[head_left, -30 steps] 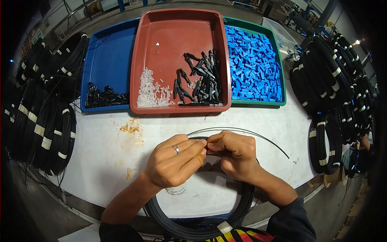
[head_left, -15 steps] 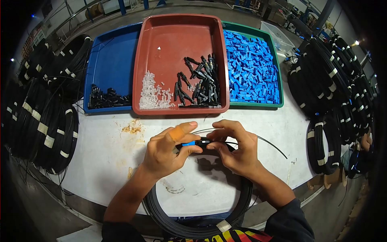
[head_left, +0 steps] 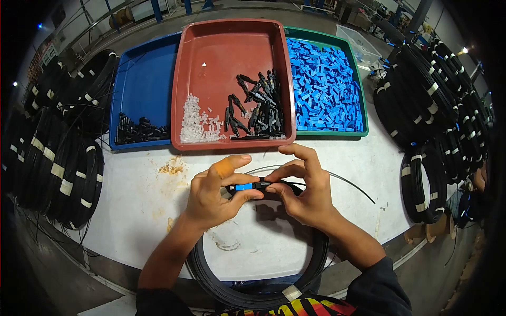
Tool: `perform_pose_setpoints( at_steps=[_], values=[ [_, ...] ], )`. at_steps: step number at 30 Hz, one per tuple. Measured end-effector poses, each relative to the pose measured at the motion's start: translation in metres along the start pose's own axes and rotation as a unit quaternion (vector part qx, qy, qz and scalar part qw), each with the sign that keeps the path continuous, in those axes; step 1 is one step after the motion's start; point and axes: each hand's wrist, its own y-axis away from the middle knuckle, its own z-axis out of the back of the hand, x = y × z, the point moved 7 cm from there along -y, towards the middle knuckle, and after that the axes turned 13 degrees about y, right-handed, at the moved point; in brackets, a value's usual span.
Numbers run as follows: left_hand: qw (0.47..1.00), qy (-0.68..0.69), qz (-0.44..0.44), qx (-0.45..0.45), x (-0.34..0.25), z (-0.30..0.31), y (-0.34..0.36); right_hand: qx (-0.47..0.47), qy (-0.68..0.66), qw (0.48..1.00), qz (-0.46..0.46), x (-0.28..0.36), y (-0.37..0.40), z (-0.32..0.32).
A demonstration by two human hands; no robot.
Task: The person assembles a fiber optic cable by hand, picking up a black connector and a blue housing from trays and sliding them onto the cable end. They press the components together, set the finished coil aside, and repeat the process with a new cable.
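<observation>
Between my hands is a fiber optic connector with a blue housing (head_left: 244,187) and a black rear body (head_left: 262,185). My left hand (head_left: 213,192) pinches it from the left between thumb and fingers; an orange bandage wraps one finger. My right hand (head_left: 308,192) pinches the connector's black rear end with thumb and a finger, its index finger raised. A thin black cable (head_left: 350,184) arcs behind my right hand and ends on the right. Under my hands a coil of black cable (head_left: 197,258) lies at the table's near edge, bound with a pale tape band (head_left: 291,293).
A red tray (head_left: 226,58) holds clear pieces (head_left: 195,124) and black connector bodies (head_left: 263,105). The blue tray (head_left: 145,79) carries black parts; blue housings (head_left: 327,89) fill the green tray (head_left: 363,118). Cable coils are stacked left (head_left: 58,163) and right (head_left: 416,105) on the white table (head_left: 137,210).
My right thumb and finger have shifted slightly left onto the black rear body, and the right index finger has lifted. More of the blue housing shows. The view has shifted a little.
</observation>
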Motion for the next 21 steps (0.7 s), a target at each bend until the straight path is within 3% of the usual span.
perform_pose_setpoints(
  at_steps=[5,7,8,10,11,12,14,15,16,18,21],
  values=[
    [0.998,-0.001,0.045,0.035,-0.008,0.014,-0.006,0.093,0.072,0.993,-0.014,-0.007,-0.002,-0.008],
    [0.997,-0.016,0.074,0.008,-0.013,0.037,-0.007,0.13,0.099,0.986,-0.018,-0.007,-0.002,-0.01],
    [0.991,-0.007,0.131,-0.038,-0.015,0.052,0.003,0.143,0.106,0.984,-0.024,-0.009,-0.002,-0.01],
    [0.983,-0.024,0.123,-0.131,-0.028,0.079,0.035,0.163,0.108,0.98,-0.035,-0.014,-0.002,-0.009],
    [0.976,-0.089,0.148,-0.133,-0.04,0.09,0.054,0.162,0.105,0.981,-0.029,-0.016,-0.004,-0.006],
    [0.955,-0.095,0.229,-0.164,-0.048,0.097,0.081,0.188,0.101,0.976,-0.042,-0.022,-0.003,-0.006],
    [0.934,-0.152,0.275,-0.168,-0.072,0.103,0.129,0.225,0.088,0.967,-0.078,-0.034,0.001,-0.009],
    [0.866,-0.079,0.423,-0.255,-0.088,0.094,0.144,0.229,0.085,0.967,-0.077,-0.035,0.001,-0.009],
    [0.838,-0.043,0.471,-0.273,-0.097,0.087,0.17,0.231,0.077,0.966,-0.083,-0.035,0.001,-0.01],
    [0.803,0.091,0.53,-0.256,-0.115,0.058,0.204,0.228,0.075,0.967,-0.088,-0.039,0.003,-0.012],
    [0.755,0.303,0.548,-0.194,-0.117,-0.001,0.248,0.242,0.094,0.959,-0.112,-0.038,0.002,-0.012]
  ],
)
